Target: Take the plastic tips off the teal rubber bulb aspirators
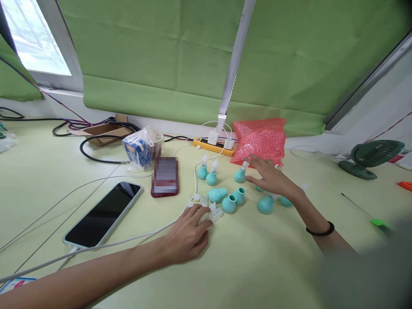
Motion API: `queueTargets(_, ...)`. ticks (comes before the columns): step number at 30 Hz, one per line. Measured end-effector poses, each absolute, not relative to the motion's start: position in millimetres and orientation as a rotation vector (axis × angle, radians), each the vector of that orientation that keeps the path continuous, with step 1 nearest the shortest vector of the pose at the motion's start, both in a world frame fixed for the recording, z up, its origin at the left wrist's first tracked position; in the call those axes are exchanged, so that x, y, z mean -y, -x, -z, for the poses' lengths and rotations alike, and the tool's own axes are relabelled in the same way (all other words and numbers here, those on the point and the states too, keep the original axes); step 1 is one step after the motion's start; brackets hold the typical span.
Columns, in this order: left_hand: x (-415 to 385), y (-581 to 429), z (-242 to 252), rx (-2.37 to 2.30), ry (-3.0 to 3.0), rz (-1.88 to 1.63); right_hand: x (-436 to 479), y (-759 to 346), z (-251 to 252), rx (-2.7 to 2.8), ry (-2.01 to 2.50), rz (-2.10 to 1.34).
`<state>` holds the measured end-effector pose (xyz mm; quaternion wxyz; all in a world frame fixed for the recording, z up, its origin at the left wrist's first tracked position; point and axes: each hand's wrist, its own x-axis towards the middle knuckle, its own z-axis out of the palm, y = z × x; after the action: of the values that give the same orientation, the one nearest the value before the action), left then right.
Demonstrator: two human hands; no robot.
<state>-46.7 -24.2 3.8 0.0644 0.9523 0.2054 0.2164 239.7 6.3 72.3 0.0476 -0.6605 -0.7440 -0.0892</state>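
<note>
My left hand (191, 231) rests low over the table, its fingers curved and apart. The fingertips touch or nearly touch some small clear plastic nozzles (216, 213). My right hand (273, 177) is open, fingers stretched out and thumb apart, beside a teal rubber bulb (240, 175) with a whitish nozzle. Whether its fingertips touch that nozzle I cannot tell. Two more teal bulbs with nozzles (211, 177) stand further left. Between my hands, two bulbs with open necks (228, 204) stand near one lying on its side (217, 195). Under my right hand are several bulbs (265, 205), partly hidden.
A black-screened phone (103, 214) and a red-cased phone (165, 177) lie left. A white cable (141, 236) runs past my left hand. Behind are a bagged blue package (138, 150), a yellow power strip (214, 146) and a red bubble-wrap pouch (260, 141). A green fan (370, 156) stands right.
</note>
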Motion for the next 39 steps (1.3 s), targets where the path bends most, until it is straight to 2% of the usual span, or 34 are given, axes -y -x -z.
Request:
queueTargets(16, 23.7, 46.8, -2.8, -0.607, -2.868, -0.669, -9.9, -232.1, -71.3, 2.120, 1.675, 0.311)
queueTargets(26, 23.9, 47.2, -2.4, -0.586, -2.853, -0.709, -7.4, -226.9, -76.6, 1.880, 1.282, 0.704)
queueTargets(33, 25.7, 51.4, -6.6, -0.498, -2.734, -0.866, 25.8, -199.5, -89.7, 1.608, 0.908, 1.040)
queueTargets(36, 26.1, 55.5, -10.1, -0.388, -2.612, -1.106, 48.7, -178.0, -91.2, 1.668, 0.881, 0.918)
queueTargets(39, 25.5, 58.4, -12.6, -0.284, -2.503, -1.291, 69.1, -149.5, -84.5, 1.868, 0.866, 0.570)
